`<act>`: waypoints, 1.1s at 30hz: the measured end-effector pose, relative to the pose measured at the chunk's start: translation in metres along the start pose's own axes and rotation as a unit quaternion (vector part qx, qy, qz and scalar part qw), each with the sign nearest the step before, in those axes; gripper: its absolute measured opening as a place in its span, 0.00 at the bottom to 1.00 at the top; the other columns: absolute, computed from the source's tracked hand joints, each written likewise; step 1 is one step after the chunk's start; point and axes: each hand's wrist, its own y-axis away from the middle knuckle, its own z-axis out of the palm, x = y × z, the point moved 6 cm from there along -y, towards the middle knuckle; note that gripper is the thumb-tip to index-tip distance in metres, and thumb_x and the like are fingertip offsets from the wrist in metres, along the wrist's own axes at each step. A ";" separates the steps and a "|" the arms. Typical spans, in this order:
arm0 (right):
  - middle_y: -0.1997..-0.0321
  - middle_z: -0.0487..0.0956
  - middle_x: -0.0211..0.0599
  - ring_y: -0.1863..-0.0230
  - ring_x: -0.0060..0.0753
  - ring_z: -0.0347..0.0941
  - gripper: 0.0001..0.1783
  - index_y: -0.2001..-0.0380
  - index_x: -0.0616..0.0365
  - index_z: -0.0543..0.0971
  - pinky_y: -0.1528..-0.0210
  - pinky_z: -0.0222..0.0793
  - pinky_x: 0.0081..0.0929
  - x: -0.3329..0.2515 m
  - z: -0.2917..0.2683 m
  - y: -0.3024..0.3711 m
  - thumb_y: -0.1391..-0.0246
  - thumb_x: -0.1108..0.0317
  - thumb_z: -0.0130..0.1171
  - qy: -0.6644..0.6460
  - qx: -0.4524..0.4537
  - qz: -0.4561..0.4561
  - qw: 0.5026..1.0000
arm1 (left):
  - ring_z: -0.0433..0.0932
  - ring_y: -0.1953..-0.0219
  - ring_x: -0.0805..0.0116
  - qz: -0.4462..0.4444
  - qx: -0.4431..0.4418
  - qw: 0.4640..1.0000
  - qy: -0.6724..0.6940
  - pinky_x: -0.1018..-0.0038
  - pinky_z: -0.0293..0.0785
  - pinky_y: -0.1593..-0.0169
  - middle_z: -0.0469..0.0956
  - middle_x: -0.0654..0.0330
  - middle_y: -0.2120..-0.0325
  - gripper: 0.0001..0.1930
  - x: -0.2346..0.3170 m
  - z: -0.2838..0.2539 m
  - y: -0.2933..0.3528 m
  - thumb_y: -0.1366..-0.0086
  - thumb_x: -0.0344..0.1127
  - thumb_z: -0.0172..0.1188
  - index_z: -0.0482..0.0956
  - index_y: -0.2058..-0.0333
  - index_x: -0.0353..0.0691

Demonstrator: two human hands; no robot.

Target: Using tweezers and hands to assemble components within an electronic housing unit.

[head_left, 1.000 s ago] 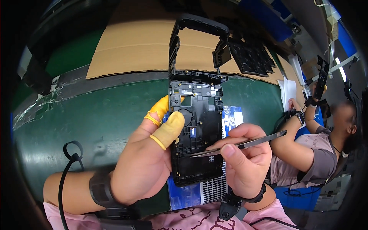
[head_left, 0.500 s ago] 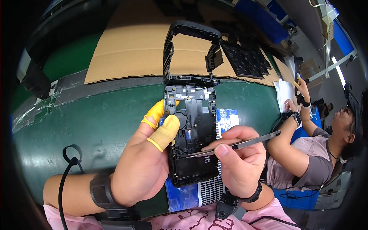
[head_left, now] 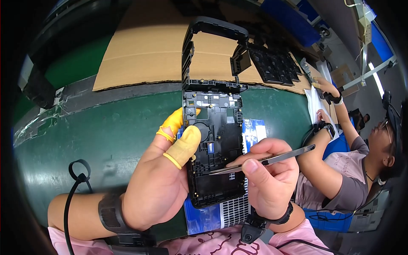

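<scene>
My left hand, with yellow finger cots on its thumb and a finger, grips the left edge of a black plastic housing. The housing is long, with an open frame at its far end and a ribbed bay with small brass-coloured inserts nearer me. In my right hand is a pair of metal tweezers, pinched between thumb and fingers. Their tips lie over the lower part of the housing; whether they touch it or hold anything is too small to tell.
Beneath the housing lies a blue-edged piece with a white grid on the green table. Several black plastic parts rest on a cardboard sheet beyond. At the right sits a co-worker, one arm reaching toward the cardboard.
The far end of the housing has tipped slightly away and to the right. My right hand with the tweezers has shifted a little right. The co-worker's raised hand has moved toward the cardboard.
</scene>
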 end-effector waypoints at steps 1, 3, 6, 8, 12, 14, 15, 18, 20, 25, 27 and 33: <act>0.69 0.76 0.44 0.66 0.25 0.74 0.14 0.62 0.69 0.67 0.62 0.69 0.18 0.000 -0.001 0.000 0.54 0.83 0.54 0.005 -0.001 0.000 1.000 | 0.68 0.52 0.68 0.003 0.000 1.000 0.000 0.69 0.67 0.49 0.66 0.58 0.53 0.23 0.000 0.000 -0.001 0.36 0.41 0.45 0.53 0.45 0.40; 0.69 0.76 0.44 0.66 0.25 0.73 0.14 0.62 0.69 0.67 0.62 0.69 0.18 0.000 -0.001 -0.001 0.54 0.83 0.54 0.005 0.001 0.001 1.000 | 0.68 0.52 0.68 0.003 0.001 1.000 -0.004 0.69 0.67 0.49 0.66 0.58 0.53 0.23 -0.001 0.000 -0.001 0.36 0.41 0.45 0.53 0.45 0.40; 0.69 0.76 0.44 0.67 0.25 0.73 0.14 0.62 0.69 0.67 0.63 0.69 0.18 0.001 -0.003 -0.001 0.54 0.83 0.54 0.008 0.005 0.005 1.000 | 0.68 0.51 0.68 0.003 -0.001 1.000 -0.006 0.69 0.67 0.49 0.66 0.58 0.53 0.23 -0.002 0.001 -0.002 0.36 0.41 0.45 0.54 0.46 0.40; 0.69 0.76 0.44 0.67 0.24 0.73 0.14 0.62 0.69 0.68 0.63 0.69 0.17 0.001 -0.005 -0.001 0.54 0.83 0.54 0.010 0.007 0.009 1.000 | 0.68 0.51 0.68 0.003 -0.002 1.000 -0.003 0.69 0.66 0.49 0.66 0.58 0.53 0.23 -0.003 0.001 -0.003 0.36 0.41 0.45 0.54 0.46 0.40; 0.69 0.76 0.42 0.68 0.22 0.73 0.14 0.62 0.69 0.68 0.65 0.68 0.15 0.002 -0.006 -0.003 0.54 0.83 0.55 0.018 0.007 0.004 1.000 | 0.68 0.51 0.67 0.001 0.006 1.000 -0.012 0.69 0.66 0.49 0.66 0.58 0.53 0.23 -0.004 0.001 -0.004 0.36 0.42 0.45 0.54 0.46 0.40; 0.69 0.76 0.41 0.68 0.22 0.73 0.13 0.62 0.69 0.68 0.65 0.68 0.15 0.002 -0.006 -0.003 0.54 0.82 0.55 0.019 0.010 0.006 1.000 | 0.68 0.51 0.67 -0.003 0.012 1.000 -0.014 0.69 0.66 0.49 0.66 0.58 0.53 0.23 -0.004 0.000 -0.004 0.36 0.42 0.45 0.54 0.46 0.41; 0.69 0.76 0.41 0.68 0.22 0.73 0.13 0.62 0.69 0.68 0.65 0.68 0.15 0.002 -0.007 -0.003 0.54 0.82 0.55 0.017 0.012 0.006 1.000 | 0.68 0.51 0.67 -0.009 0.004 1.000 -0.004 0.69 0.66 0.49 0.66 0.57 0.53 0.24 -0.005 0.000 -0.005 0.38 0.38 0.47 0.53 0.45 0.41; 0.69 0.76 0.40 0.69 0.21 0.72 0.13 0.63 0.69 0.68 0.66 0.68 0.14 0.002 -0.008 -0.002 0.54 0.83 0.55 0.013 0.021 0.000 1.000 | 0.68 0.51 0.65 -0.025 -0.013 0.999 -0.024 0.69 0.66 0.49 0.66 0.56 0.53 0.30 -0.007 -0.003 -0.002 0.45 0.28 0.51 0.50 0.44 0.41; 0.70 0.76 0.40 0.69 0.20 0.72 0.13 0.63 0.69 0.69 0.66 0.68 0.14 0.000 -0.008 -0.003 0.55 0.83 0.56 0.013 0.023 -0.011 1.000 | 0.68 0.51 0.64 -0.030 -0.026 0.998 -0.055 0.69 0.66 0.49 0.66 0.55 0.53 0.34 -0.009 -0.003 -0.002 0.50 0.22 0.52 0.49 0.44 0.42; 0.70 0.75 0.39 0.70 0.19 0.71 0.13 0.64 0.68 0.69 0.68 0.67 0.12 -0.002 -0.006 -0.002 0.55 0.83 0.56 0.030 0.021 -0.025 0.999 | 0.68 0.51 0.63 -0.009 -0.017 0.999 -0.046 0.69 0.65 0.49 0.66 0.54 0.54 0.42 -0.008 -0.004 -0.001 0.57 0.14 0.52 0.47 0.42 0.44; 0.69 0.75 0.39 0.70 0.19 0.71 0.13 0.64 0.68 0.69 0.68 0.67 0.13 -0.001 -0.005 0.000 0.56 0.84 0.56 0.028 0.021 -0.020 0.999 | 0.67 0.51 0.63 -0.020 -0.001 0.999 -0.042 0.69 0.65 0.49 0.66 0.54 0.53 0.41 -0.007 -0.004 0.001 0.57 0.14 0.52 0.47 0.43 0.44; 0.72 0.75 0.39 0.76 0.17 0.69 0.13 0.64 0.67 0.69 0.75 0.65 0.12 -0.008 -0.020 -0.006 0.56 0.82 0.56 0.000 0.068 -0.042 0.997 | 0.66 0.50 0.63 -0.008 -0.021 0.998 -0.063 0.68 0.65 0.48 0.64 0.54 0.52 0.41 -0.005 -0.003 0.001 0.56 0.16 0.53 0.48 0.42 0.44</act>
